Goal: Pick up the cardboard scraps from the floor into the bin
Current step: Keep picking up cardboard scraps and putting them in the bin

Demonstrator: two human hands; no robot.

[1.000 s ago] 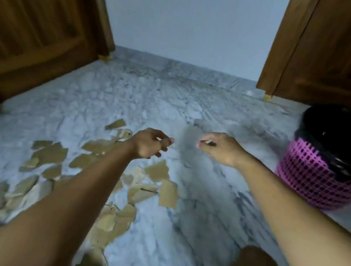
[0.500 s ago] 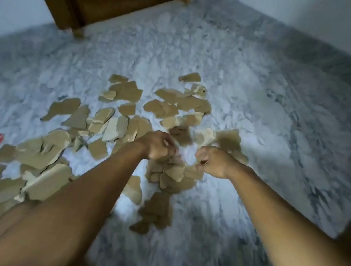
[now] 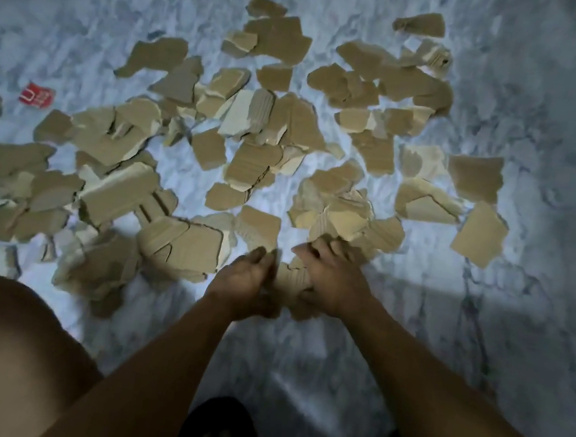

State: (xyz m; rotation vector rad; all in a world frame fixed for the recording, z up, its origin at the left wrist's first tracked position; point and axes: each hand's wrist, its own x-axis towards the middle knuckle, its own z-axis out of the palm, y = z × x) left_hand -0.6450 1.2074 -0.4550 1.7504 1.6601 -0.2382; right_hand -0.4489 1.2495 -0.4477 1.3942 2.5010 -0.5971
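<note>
- Location: the cardboard scraps (image 3: 253,143) lie in a wide, partly overlapping scatter on the marble floor (image 3: 527,337); the bin is not in view
- Hands: the left hand (image 3: 248,280) and right hand (image 3: 334,284) meet at the near edge of the scatter, fingers curled round a small bunch of scraps squeezed between them; blur hides the exact finger placement
- Handling, as judged: torn corrugated pieces, very light, stiff enough to keep their shape, not fragile; flat pieces will likely slide on the polished stone rather than lift
- Where to grip: rake overlapping pieces into a pile, then clamp the pile from opposite sides, or lift a raised torn edge
- Risk: a loosely clamped bunch sheds small pieces on the way to the bin
</note>
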